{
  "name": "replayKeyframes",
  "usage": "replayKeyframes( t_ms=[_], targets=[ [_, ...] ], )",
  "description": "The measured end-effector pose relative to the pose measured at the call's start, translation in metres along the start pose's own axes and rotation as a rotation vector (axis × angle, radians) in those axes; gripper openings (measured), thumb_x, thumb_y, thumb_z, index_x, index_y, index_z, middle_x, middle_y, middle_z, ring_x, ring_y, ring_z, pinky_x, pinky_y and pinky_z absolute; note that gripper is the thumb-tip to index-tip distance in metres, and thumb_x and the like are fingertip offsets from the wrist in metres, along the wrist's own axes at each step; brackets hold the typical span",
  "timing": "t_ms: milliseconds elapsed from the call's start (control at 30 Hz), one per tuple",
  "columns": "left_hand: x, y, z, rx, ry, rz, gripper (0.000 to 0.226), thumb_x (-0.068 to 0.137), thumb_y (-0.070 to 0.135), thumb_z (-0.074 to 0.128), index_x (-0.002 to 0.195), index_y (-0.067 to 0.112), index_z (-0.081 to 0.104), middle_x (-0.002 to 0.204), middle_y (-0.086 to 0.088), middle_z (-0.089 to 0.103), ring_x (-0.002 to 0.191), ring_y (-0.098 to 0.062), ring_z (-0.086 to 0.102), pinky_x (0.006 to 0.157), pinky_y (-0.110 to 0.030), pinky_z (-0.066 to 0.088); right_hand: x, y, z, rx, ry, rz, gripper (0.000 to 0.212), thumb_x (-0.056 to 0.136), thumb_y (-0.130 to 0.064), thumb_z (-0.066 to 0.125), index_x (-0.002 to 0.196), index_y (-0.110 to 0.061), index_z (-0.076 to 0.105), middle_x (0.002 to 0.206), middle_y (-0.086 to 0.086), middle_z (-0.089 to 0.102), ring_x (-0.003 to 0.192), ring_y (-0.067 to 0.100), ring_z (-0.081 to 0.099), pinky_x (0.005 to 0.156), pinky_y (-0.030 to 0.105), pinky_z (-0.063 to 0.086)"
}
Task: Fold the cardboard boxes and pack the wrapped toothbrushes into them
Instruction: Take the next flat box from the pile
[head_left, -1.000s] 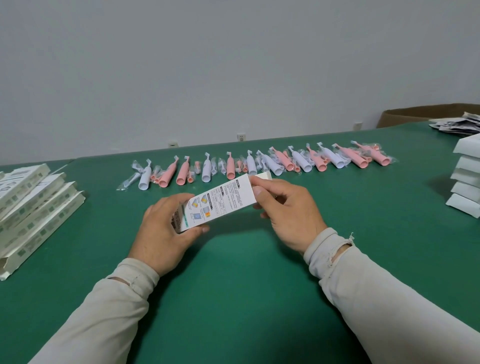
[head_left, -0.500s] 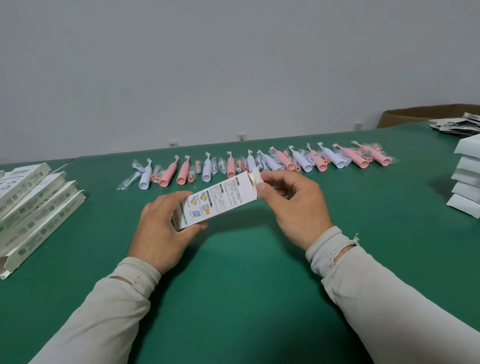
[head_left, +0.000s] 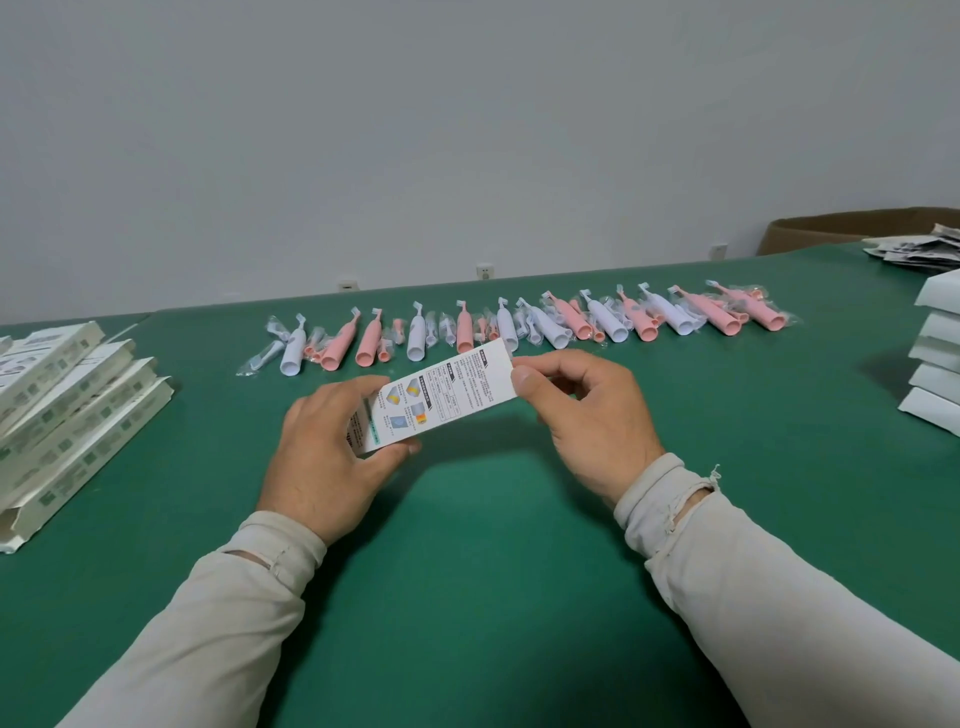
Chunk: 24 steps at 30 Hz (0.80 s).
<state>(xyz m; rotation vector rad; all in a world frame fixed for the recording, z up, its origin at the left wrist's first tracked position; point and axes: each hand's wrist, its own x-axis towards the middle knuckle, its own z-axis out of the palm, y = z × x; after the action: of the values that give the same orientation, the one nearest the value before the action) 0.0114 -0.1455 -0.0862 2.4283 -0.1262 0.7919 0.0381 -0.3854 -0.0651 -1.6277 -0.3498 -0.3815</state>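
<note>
Head view. I see the white printed cardboard box (head_left: 447, 400) held above the green surface (head_left: 493, 597), tilted with its far end higher to the right. The left hand (head_left: 332, 457) closes its grip around the lower end of the box, thumb beneath and fingers wrapped behind; the right hand (head_left: 587, 421) pinches the upper end between thumb and curled fingers. Beyond the box, a row of wrapped toothbrushes (head_left: 519, 327), pink and white, lies across the surface. Flat boxes (head_left: 72, 410) are stacked at the left edge, and white boxes (head_left: 935, 364) are piled at the right. Both forearms wear beige sleeves (head_left: 779, 597).
</note>
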Motion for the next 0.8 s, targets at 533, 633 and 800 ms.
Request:
replayKeyframes(
  t_ms=[533, 633, 800],
  targets=[
    [-0.011, 0.035, 0.023, -0.402, -0.148, -0.156, 0.052, 0.080, 0.021, 0.081, 0.121, 0.037, 0.053, 0.111, 0.027, 0.061, 0.099, 0.019, 0.057, 0.085, -0.010, 0.042, -0.003, -0.005, -0.004, -0.556, 0.057, 0.042, 0.068, 0.091, -0.025, 0.060, 0.150, -0.035, 0.028, 0.149, -0.009, 0.032, 0.106, 0.023, 0.062, 0.097, 0.042, 0.051],
    [-0.010, 0.044, 0.021, -0.487, -0.119, -0.232, 0.048, 0.079, 0.026, 0.081, 0.119, 0.031, 0.055, 0.105, 0.020, 0.066, 0.092, 0.018, 0.060, 0.072, -0.011, 0.046, -0.017, -0.024, -0.002, -0.823, -0.295, -0.331, 0.068, 0.086, -0.010, 0.059, 0.148, -0.026, 0.039, 0.153, -0.004, 0.031, 0.127, 0.024, 0.049, 0.104, 0.043, 0.047],
    [-0.009, 0.072, 0.010, -0.689, -0.186, -0.290, 0.043, 0.079, 0.015, 0.080, 0.114, 0.027, 0.058, 0.107, 0.004, 0.073, 0.096, -0.015, 0.070, 0.085, -0.035, 0.053, -0.035, -0.051, 0.002, -1.089, -0.450, -0.556, 0.046, 0.093, -0.015, 0.059, 0.138, -0.018, 0.053, 0.142, 0.009, 0.048, 0.115, 0.034, 0.053, 0.083, 0.045, 0.052]
  ],
)
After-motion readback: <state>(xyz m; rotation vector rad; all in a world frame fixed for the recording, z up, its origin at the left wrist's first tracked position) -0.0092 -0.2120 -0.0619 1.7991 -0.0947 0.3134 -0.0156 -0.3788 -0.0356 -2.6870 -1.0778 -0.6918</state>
